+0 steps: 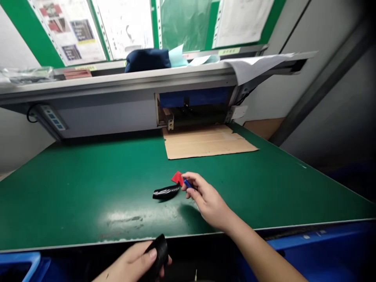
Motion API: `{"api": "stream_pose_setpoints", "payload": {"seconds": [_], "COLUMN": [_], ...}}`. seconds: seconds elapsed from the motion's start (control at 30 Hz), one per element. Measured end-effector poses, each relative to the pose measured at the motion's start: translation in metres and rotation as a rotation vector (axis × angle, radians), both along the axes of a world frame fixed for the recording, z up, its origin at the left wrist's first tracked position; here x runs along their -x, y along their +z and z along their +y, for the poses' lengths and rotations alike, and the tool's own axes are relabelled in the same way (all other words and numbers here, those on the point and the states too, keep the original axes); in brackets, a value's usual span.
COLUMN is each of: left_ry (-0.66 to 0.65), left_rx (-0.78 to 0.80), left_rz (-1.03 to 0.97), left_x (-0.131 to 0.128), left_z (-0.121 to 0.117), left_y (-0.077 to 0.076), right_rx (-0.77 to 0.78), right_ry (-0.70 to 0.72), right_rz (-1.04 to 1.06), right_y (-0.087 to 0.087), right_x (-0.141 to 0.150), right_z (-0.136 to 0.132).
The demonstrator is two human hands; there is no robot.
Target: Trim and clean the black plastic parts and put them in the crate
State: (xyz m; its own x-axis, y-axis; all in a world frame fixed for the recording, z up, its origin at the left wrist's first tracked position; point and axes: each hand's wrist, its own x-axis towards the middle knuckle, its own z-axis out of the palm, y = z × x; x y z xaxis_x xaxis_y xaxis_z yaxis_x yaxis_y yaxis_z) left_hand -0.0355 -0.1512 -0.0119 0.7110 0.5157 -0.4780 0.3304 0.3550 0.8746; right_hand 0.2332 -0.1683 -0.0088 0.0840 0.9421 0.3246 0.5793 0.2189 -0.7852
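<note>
In the lower middle, my left hand (132,260) is closed around a black curved piece (160,250), held in front of the table's near edge. My right hand (210,203) is over the table, its fingers pinching a small blue object (187,183) whose kind is mostly hidden by the fingers. Just beyond those fingertips a flat red piece (176,177) shows, partly covered by the hand; whether the hand touches it I cannot tell. A glossy black curved piece (166,192) lies on the green table to the left of my right hand.
The green tabletop (88,188) carries a flat cardboard sheet (205,145) at the back. Above it runs a shelf (111,81) with a dark blue cloth bundle (148,60) and papers. Blue bins (323,250) stand below the near edge, right and left. A power strip (53,117) hangs at left.
</note>
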Motion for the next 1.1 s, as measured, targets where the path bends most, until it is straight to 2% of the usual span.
{"api": "stream_pose_setpoints", "payload": {"seconds": [0.1, 0.17, 0.33, 0.5, 0.63, 0.87, 1.0, 1.1], "left_ry": [-0.014, -0.026, -0.042, -0.056, -0.098, -0.134, -0.199, -0.222], "left_rx": [-0.066, -0.082, -0.035, 0.020, -0.065, -0.358, -0.428, -0.428], "left_rz": [0.048, 0.041, 0.020, 0.040, 0.141, 0.227, 0.315, 0.322], "left_x": [0.004, 0.004, 0.005, 0.008, 0.010, 0.013, 0.011, 0.008], "left_z": [0.003, 0.003, -0.001, -0.004, -0.004, -0.006, -0.005, -0.005], "left_y": [0.022, 0.031, 0.035, 0.039, 0.045, 0.047, 0.051, 0.055], "right_rx": [-0.009, -0.022, -0.049, -0.071, -0.077, -0.095, -0.048, 0.022], "right_ry": [0.224, 0.278, 0.225, 0.162, 0.171, 0.203, 0.249, 0.362], "right_rz": [-0.018, -0.143, -0.502, -0.689, -0.738, -0.753, -0.789, -0.672], "right_y": [0.011, 0.010, 0.000, -0.002, -0.004, -0.010, -0.015, -0.019], "right_x": [0.035, 0.049, 0.063, 0.068, 0.070, 0.069, 0.070, 0.067], "right_z": [-0.030, -0.040, -0.042, -0.038, -0.038, -0.036, -0.034, -0.032]}}
